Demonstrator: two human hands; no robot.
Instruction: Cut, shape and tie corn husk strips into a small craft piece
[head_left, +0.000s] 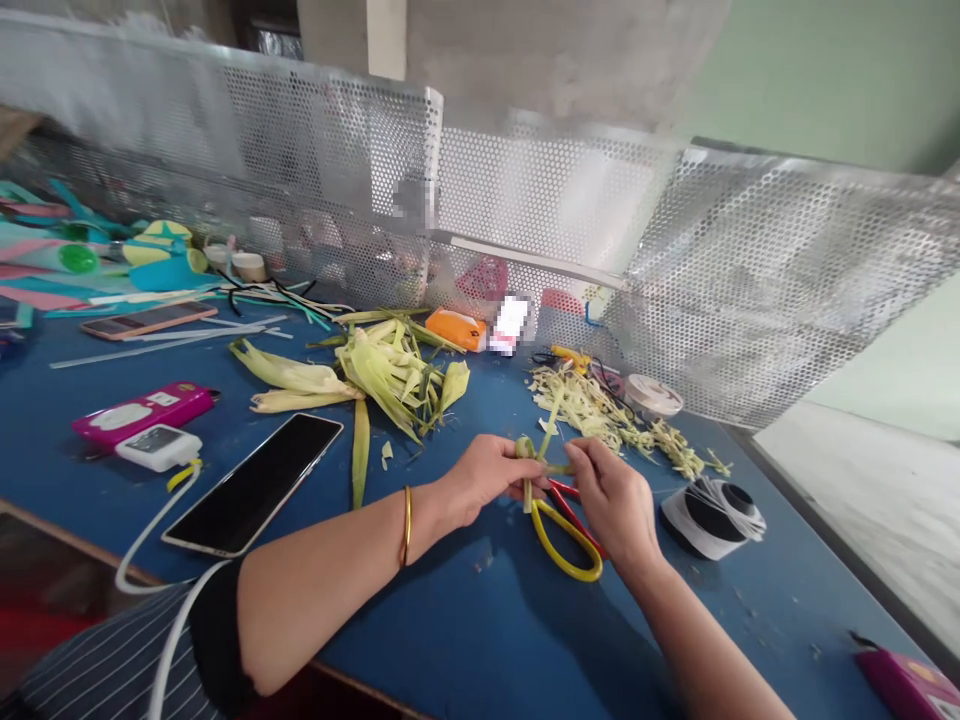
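Note:
My left hand [495, 472] is closed, pinching a pale green corn husk strip [524, 452] that is curled into a small loop. With thumb and forefinger together, my right hand [611, 492] grips an end of husk strip just to the right of the loop. Another thin end stands up between the two hands. Scissors with yellow and red handles [564, 545] lie on the blue table [442, 630] under my hands, their blades hidden. Right of my right hand sits a spool of white thread [712, 517] with a black core.
Corn husks [390, 365] are heaped behind my left hand, and husk scraps [592, 405] behind my right. A phone [255, 485], a magenta pack [146, 412] and a white cable [142, 545] lie at left. Perforated metal panels [540, 190] border the back.

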